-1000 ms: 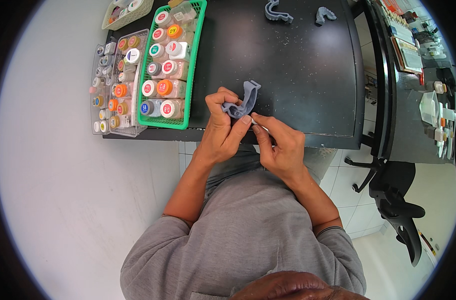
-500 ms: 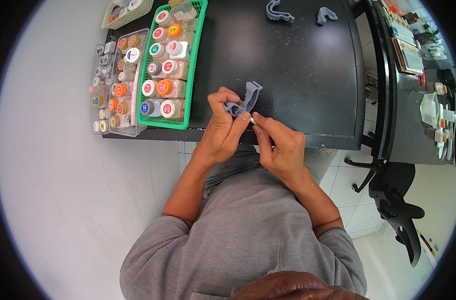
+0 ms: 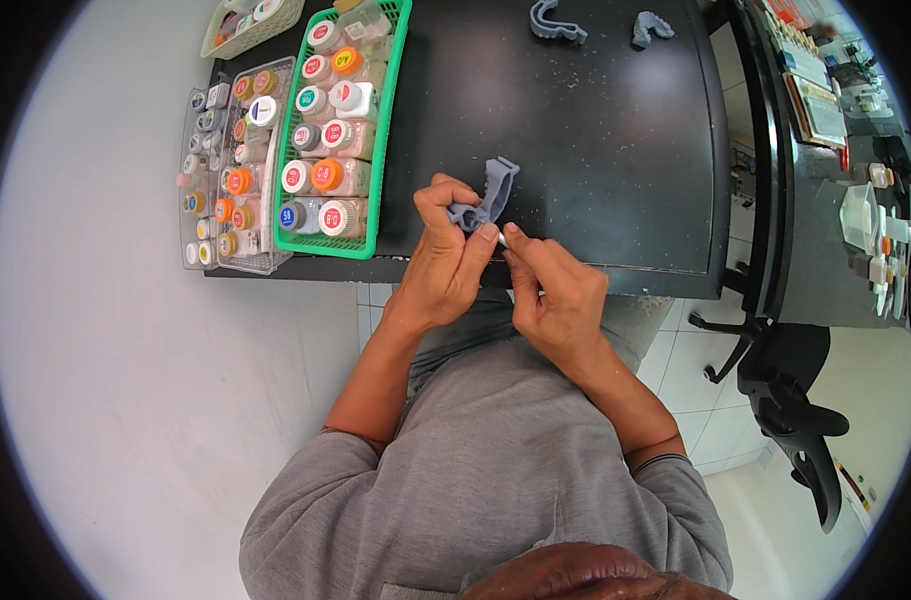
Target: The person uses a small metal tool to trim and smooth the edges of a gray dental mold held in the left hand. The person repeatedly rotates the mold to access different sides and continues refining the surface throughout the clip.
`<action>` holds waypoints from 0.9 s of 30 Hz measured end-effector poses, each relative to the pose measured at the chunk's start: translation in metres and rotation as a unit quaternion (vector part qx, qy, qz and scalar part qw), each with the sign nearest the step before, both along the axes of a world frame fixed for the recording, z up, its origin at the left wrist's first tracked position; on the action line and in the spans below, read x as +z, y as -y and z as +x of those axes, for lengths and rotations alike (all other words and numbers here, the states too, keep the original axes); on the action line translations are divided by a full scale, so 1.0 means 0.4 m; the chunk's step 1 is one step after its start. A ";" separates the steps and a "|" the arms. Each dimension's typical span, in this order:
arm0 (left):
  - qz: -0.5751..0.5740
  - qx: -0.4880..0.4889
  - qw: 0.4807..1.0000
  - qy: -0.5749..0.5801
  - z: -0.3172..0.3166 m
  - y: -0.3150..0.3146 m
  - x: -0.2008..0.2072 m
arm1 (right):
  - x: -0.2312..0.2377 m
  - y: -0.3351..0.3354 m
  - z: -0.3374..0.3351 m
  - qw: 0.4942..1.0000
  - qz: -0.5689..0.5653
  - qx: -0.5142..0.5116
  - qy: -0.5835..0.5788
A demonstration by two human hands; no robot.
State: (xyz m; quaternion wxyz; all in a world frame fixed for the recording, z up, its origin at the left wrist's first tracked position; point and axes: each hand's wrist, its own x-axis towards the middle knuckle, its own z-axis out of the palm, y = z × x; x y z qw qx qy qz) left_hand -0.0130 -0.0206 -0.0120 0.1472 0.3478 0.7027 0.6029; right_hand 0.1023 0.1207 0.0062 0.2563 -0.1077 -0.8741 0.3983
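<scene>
Just above the table's near edge, my left hand [image 3: 437, 268] is closed round a grey-blue horseshoe-shaped dental model [image 3: 496, 188]. One end of the model points away from me; its near end is partly hidden by my fingers. My right hand [image 3: 565, 305] pinches a small white piece [image 3: 502, 240] between thumb and fingertips, right beside my left thumb tip. The piece is mostly covered, so its exact kind does not show. Whether it touches the model I cannot tell.
On the left stand a green basket [image 3: 378, 190] of capped bottles, clear plastic trays [image 3: 271, 215] of smaller jars, and a cream basket [image 3: 293, 22]. Two more grey models, a larger arch [image 3: 557, 30] and a smaller one [image 3: 653, 28], lie far back. A black chair [image 3: 790, 400] is at right.
The dental model has tilted slightly, its far end moving a little left and away from me. My right hand has shifted slightly left, still pinching the white piece.
</scene>
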 end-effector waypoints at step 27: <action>-0.020 0.015 1.000 0.007 0.009 -0.004 0.020 | 0.040 -0.003 -0.003 0.999 -0.032 -0.007 0.021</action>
